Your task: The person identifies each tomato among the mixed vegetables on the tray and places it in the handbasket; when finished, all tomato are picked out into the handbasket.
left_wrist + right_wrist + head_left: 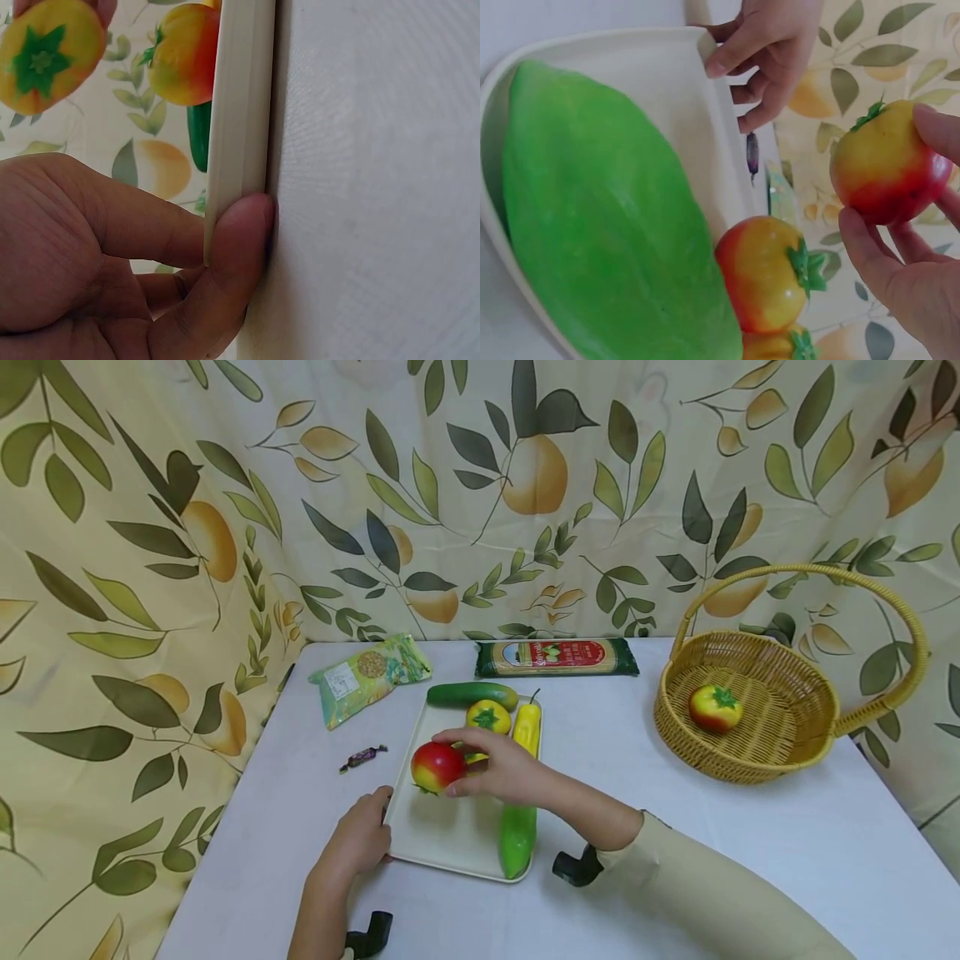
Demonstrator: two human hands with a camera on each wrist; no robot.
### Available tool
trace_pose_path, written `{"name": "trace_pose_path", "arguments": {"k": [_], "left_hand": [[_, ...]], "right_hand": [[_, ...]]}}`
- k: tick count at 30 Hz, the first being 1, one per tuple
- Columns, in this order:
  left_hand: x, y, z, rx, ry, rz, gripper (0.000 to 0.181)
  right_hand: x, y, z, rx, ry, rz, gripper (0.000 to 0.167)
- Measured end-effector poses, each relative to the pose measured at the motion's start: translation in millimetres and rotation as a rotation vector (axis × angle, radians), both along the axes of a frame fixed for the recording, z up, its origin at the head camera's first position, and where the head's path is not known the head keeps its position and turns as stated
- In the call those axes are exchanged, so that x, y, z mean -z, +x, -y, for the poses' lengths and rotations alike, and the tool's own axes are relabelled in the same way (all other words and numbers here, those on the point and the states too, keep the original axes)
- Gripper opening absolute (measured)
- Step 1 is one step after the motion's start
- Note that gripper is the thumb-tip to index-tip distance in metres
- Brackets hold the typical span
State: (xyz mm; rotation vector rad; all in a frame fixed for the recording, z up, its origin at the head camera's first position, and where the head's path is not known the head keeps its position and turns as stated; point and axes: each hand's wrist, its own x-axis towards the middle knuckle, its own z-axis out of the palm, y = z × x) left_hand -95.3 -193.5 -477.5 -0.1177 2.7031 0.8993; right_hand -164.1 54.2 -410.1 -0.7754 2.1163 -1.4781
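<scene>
One tomato held over one tray

Closest to us, a black piece sits on the left wrist. The left hand pinches the tray's left edge between its thumb and fingers. A long green vegetable lies along the tray's right side. Above the tray, the right hand pinches the tomato with its thumb and fingers. We see that the tomato is red and yellow, and it is up in the air, not touching the tray. Its green leaf is on the side near us.

A bit farther, two more tomatoes lie in the tray, one partly hidden by the hand. A yellow pepper is at their right, and a cucumber lies across the far end. Left of the tray, we find a small wrapped candy on the white desk.

To the right, a woven basket with a tall handle holds another tomato. Farther back, we see a green bag and a long packet. Behind everything hangs a leafy cloth.
</scene>
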Motion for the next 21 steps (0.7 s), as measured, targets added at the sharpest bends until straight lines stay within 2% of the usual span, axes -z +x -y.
{"name": "trace_pose_path", "arguments": {"k": [6,21], "left_hand": [[1.0,-1.2,0.3,0.0,-0.004,0.004,0.053],[3.4,-1.5,-1.0,-0.015,0.004,0.027,0.052]], "right_hand": [[-5.9,-1.6,-0.7,0.005,-0.034,0.059,0.064],[-13.2,-5.9,-6.4,0.021,-0.05,0.068,0.062]]}}
